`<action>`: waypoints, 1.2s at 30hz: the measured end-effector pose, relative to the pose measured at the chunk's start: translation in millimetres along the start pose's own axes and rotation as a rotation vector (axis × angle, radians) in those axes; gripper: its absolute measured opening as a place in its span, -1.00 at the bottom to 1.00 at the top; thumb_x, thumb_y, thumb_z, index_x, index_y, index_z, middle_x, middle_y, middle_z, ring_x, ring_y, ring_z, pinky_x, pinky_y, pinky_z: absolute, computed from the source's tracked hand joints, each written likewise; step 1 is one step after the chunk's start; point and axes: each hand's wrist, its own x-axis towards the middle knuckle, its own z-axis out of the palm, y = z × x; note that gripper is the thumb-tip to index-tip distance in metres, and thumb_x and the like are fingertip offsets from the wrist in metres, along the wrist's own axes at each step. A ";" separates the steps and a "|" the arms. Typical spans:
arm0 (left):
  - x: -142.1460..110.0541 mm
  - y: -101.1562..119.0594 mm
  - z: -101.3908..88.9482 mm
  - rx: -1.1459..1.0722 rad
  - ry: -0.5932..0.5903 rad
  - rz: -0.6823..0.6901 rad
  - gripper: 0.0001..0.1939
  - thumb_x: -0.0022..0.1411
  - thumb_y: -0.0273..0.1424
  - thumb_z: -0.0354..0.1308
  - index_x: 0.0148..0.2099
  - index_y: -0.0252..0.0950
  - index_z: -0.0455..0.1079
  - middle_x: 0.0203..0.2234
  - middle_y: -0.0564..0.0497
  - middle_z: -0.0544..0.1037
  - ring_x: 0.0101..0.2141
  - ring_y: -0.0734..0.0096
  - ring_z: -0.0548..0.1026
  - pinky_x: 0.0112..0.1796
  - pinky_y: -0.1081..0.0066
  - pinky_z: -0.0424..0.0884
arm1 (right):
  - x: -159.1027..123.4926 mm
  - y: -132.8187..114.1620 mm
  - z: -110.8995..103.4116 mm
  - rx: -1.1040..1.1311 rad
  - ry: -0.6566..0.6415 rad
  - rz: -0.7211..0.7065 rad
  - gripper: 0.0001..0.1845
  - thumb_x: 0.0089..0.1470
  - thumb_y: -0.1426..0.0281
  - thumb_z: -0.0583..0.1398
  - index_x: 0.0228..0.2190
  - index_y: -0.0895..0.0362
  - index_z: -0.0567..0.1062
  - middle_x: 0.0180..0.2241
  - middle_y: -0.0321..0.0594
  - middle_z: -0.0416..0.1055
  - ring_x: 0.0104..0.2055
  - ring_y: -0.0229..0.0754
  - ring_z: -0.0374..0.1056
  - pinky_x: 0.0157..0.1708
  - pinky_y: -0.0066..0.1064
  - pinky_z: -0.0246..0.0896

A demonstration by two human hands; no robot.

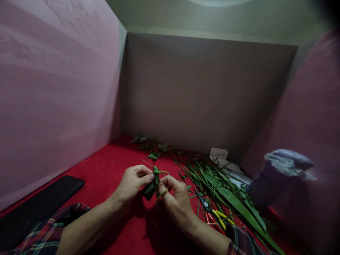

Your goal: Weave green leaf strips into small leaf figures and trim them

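Note:
A small folded piece of green leaf [149,190] is held up between both hands, with thin curled strips sticking out from its top and right side. My left hand [135,179] pinches it from the left, thumb and forefinger closed on its upper part. On the other side, my right hand [174,194] is closed with thumb and forefinger on the leaf's right edge, by a pale green strip [162,193]. Fingers hide part of the folded leaf, so its full shape cannot be made out.
Long green leaves [225,191] lie heaped at the right, beside scissors [204,200] and yellow-handled pliers [221,219]. Leaf sprigs [156,150] lie at the back on the red cloth [103,170]. A purple container [276,180] stands far right, a black flat object [53,198] at left.

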 end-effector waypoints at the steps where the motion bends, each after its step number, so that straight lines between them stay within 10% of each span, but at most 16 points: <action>1: -0.1 0.1 -0.1 0.000 0.003 0.001 -0.79 -0.19 -0.38 0.34 -0.56 -0.39 0.38 -0.70 0.08 0.48 -0.65 0.55 0.36 -0.58 0.54 0.24 | -0.2 0.3 0.3 -0.002 0.003 0.000 -0.80 0.03 0.42 0.09 -0.59 0.15 0.39 -0.60 -0.34 0.33 -0.51 -0.29 0.19 -0.48 -0.50 0.08; 36: -2.9 -5.8 2.5 -0.165 -0.073 -0.075 -0.73 -0.18 -0.34 0.38 -0.54 -0.40 0.38 -0.72 0.04 0.49 -0.68 0.49 0.39 -0.59 0.48 0.31 | 1.0 7.2 1.3 -0.001 0.005 -0.009 -0.79 0.06 0.38 0.09 -0.56 0.15 0.40 -0.59 -0.33 0.34 -0.52 -0.29 0.19 -0.49 -0.50 0.07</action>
